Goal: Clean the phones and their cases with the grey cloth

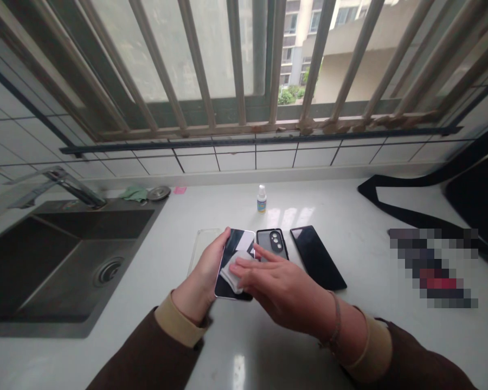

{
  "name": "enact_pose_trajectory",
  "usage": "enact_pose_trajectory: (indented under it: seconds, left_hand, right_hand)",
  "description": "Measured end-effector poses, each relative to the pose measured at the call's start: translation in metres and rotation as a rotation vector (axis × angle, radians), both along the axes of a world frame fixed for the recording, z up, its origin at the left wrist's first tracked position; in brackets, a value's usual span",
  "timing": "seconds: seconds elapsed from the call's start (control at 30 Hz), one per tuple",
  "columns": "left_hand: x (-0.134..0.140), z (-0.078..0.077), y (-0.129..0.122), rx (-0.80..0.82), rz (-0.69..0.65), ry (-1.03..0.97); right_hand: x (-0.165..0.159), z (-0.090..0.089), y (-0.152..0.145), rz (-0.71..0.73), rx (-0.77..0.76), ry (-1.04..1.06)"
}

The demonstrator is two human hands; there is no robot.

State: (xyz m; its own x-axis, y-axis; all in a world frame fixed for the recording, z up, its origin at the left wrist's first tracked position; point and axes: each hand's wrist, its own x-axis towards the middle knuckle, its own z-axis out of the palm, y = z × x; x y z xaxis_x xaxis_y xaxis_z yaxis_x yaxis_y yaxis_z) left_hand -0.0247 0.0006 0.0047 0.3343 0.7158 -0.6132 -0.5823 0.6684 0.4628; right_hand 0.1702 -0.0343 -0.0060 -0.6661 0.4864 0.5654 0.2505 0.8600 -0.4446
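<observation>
My left hand (205,271) grips a smartphone (238,242) by its left edge, screen facing up, above the counter. Pressed on the screen is a folded white cloth (232,273), held under the fingers of my right hand (280,284). Behind the phone, a black phone case (264,250) with a camera cutout lies on the counter, partly hidden by my right hand. To its right lies a second dark phone (319,257), flat. A clear phone case (199,246) shows partly behind my left hand. Farther back stands a small spray bottle (261,200) with a white cap.
At the left is a steel sink (79,326) with a faucet (71,187). A green cloth (134,193), a round metal drain strainer (158,193) and a pink slip (180,190) sit by its back corner. On the right lie a black strap (406,214) with a bag and a pixelated item (435,268).
</observation>
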Motion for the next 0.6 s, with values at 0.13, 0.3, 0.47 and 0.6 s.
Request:
enact_pose_trajectory:
  seconds: [0.13, 0.3, 0.47, 0.6]
  left_hand:
    - [-0.006, 0.002, 0.004, -0.003, 0.01, 0.027]
    - [-0.004, 0.003, 0.002, -0.002, -0.073, -0.004]
    - [-0.004, 0.005, -0.006, -0.002, -0.32, 0.028]
    - [-0.007, 0.002, -0.005, -0.002, -0.339, -0.006]
  right_hand:
    - [0.0, 0.007, -0.007, 0.077, 0.052, 0.012]
    - [0.004, 0.004, 0.002, -0.044, 0.032, -0.029]
    - [0.006, -0.004, 0.016, -0.303, -0.031, -0.052]
    - [0.005, -0.008, 0.019, -0.441, -0.095, -0.017]
